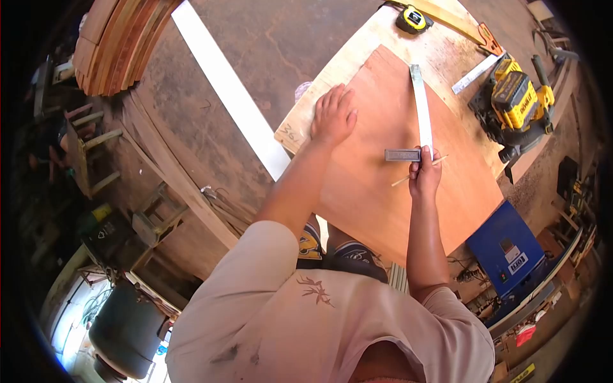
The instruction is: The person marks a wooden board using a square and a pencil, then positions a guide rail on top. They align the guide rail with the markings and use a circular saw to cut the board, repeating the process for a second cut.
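A reddish-brown plywood panel (370, 172) lies at an angle over a paler wooden board (338, 60). My left hand (333, 116) rests flat near the panel's left edge, fingers stretched out, holding nothing. My right hand (426, 173) is closed around a try square (421, 105) where its dark stock meets the metal blade. The blade points away from me across the panel. A thin pencil (400, 182) also sits in the right hand, crossing under the fingers and showing on both sides.
On the pale board are a yellow-black tape measure (414, 20), a handsaw (488, 38), and a metal strip (476, 75). A yellow cordless power tool (517, 96) stands at its right edge. A white strip (230, 89) and stacked curved wood (121, 45) lie left; a blue box (506, 252) is right.
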Tool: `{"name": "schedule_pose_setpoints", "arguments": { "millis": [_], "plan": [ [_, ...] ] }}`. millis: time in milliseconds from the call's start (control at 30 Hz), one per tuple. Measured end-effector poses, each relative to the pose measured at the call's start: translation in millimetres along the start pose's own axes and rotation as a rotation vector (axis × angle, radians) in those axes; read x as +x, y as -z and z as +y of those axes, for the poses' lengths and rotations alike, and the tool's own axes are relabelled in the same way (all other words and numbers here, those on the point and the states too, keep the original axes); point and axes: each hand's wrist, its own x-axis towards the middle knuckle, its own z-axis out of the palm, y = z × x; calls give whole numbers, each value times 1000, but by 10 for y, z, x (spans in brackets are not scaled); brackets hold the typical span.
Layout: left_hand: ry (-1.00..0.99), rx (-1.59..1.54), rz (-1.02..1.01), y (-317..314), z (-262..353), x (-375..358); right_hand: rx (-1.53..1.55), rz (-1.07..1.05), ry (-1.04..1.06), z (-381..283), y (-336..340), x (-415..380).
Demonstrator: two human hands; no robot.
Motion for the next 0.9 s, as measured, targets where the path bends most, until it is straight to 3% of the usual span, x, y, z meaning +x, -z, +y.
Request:
{"name": "schedule_pose_setpoints", "arguments": {
  "millis": [67, 100, 200, 300, 333, 367, 400, 467, 533, 600, 633, 667, 700, 767, 800, 833, 867, 900],
  "plan": [
    [-58, -80, 76, 4, -54, 56, 107, 47, -119, 20, 131, 182],
    [-63, -103, 79, 103, 16, -281, 68, 33, -94, -66, 272, -35],
    [13, -109, 245, 329, -173, -825, 181, -31, -8, -254, 228, 563],
    [276, -106, 302, 532, -436, -1728, 223, -121, -15, -512, 82, 1349],
    [295, -144, 365, 617, -548, -2008, 163, -26, -35, -615, -24, 1447],
    [435, -146, 368, 680, -583, -2289, 160, -26, -32, -635, -11, 1451],
    [574, -147, 371, 722, -629, -2509, -79, 3, 39, -660, 0, 1454],
    [574, -143, 359, 706, -854, -2839, -472, 28, 184, -688, 46, 1259],
    [573, -145, 352, 706, -907, -2879, -841, 48, 335, -465, 531, 1213],
    [647, -482, 156, 704, -901, -2708, -822, 99, 443, -233, 1106, 882],
    [643, -488, 153, 684, -883, -2596, -878, 134, 536, -121, 1491, 659],
    [645, -548, 74, 670, -859, -2455, -1102, 238, 557, 38, 2028, 525],
    [643, -603, -7, 655, -858, -2322, -1074, 317, 451, 111, 2378, 190],
    [599, -529, -73, 632, -889, -2088, -732, 626, 379, 475, 3103, -357],
    [565, -452, -132, 620, -891, -1976, -720, 646, 377, 710, 3862, -500],
    [546, -445, -148, 595, -907, -1889, -1503, 816, 192, 1051, 4465, -711],
    [561, -437, -189, 551, -944, -1837, -1489, 833, 169, 1052, 4464, -971],
    [578, -427, -233, 537, -962, -1806, -1230, 720, -332, 970, 4375, -1273]
  ]
}}
